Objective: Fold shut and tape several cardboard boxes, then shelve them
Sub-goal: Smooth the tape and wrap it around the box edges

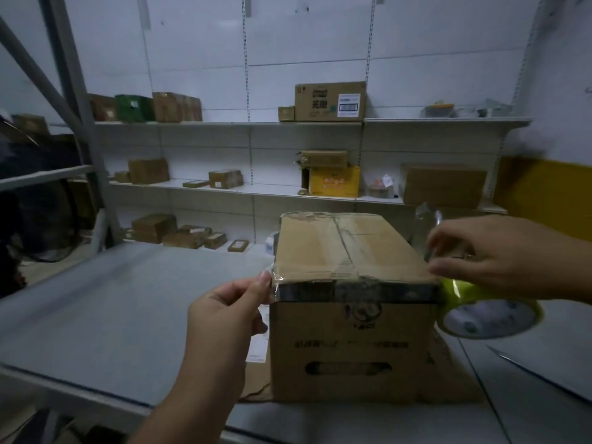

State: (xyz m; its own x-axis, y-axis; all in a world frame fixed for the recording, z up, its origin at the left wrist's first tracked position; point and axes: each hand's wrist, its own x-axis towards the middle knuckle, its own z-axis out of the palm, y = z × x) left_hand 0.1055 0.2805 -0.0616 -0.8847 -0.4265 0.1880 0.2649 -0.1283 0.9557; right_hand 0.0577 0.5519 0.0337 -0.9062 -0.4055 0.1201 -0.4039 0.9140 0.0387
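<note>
One cardboard box sits on the worktop, flaps folded shut, with one strip of clear tape along its near top edge. The left hand pinches the tape end at the box's 8 o'clock corner. The right hand holds the single tape roll at 4 o'clock. There's open worktop toward 9 o'clock, and three wall shelves at 12.

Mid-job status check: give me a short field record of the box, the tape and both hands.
box: cardboard box, flaps closed, standing on flat cardboard on the grey table
tape strip: clear, stretched along the box's near top edge
left hand: pinches the tape's free end at the near-left top corner
right hand: holds the tape roll at the near-right corner
shelves: behind, carrying other boxes
</note>
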